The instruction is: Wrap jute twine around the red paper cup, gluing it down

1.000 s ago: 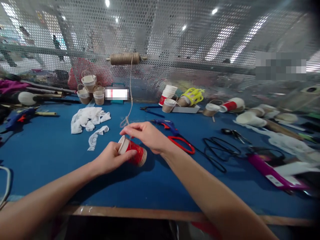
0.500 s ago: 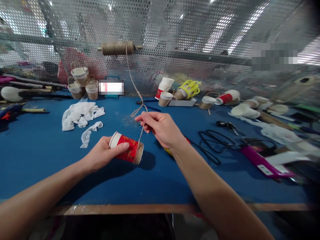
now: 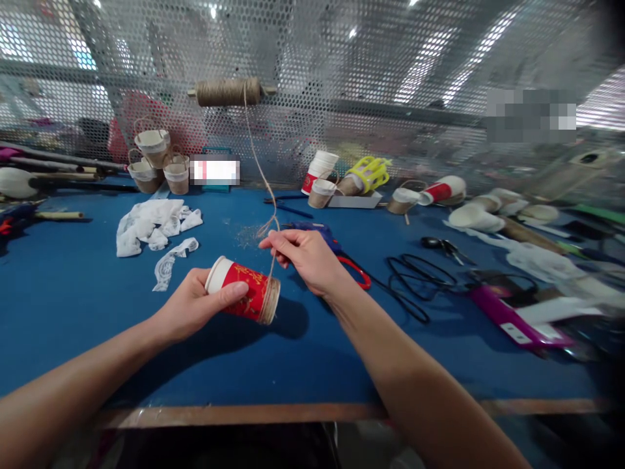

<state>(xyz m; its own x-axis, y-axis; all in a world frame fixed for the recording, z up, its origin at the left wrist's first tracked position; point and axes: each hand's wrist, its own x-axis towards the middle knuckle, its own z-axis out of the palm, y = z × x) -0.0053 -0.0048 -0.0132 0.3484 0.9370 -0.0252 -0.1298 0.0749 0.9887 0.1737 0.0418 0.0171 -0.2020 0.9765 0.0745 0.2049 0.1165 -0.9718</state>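
Note:
My left hand (image 3: 195,301) is wrapped round a red and white paper cup (image 3: 247,277), tilted on its side with its base to the right. Several turns of brown twine (image 3: 269,303) circle the base end. Just above the cup, my right hand (image 3: 300,254) pinches the twine between thumb and fingers. From there the strand runs up, with a small loose loop near the fingers, to a spool of twine (image 3: 228,92) on a rod at the mesh wall. Under the right hand, scissors with a red handle (image 3: 364,273) and a blue glue gun (image 3: 317,229) are partly hidden.
White lace (image 3: 151,225) lies at left on the blue table (image 3: 205,365). Twine-wrapped cups (image 3: 153,148) are stacked behind it. A white-rimmed cup (image 3: 321,193) stands at the back. To the right are black cable (image 3: 420,277), keys (image 3: 446,246) and a purple packet (image 3: 512,319).
My right hand has come slightly down and left with the twine, uncovering more of the glue gun and red handle. The cup has turned a little in my left hand.

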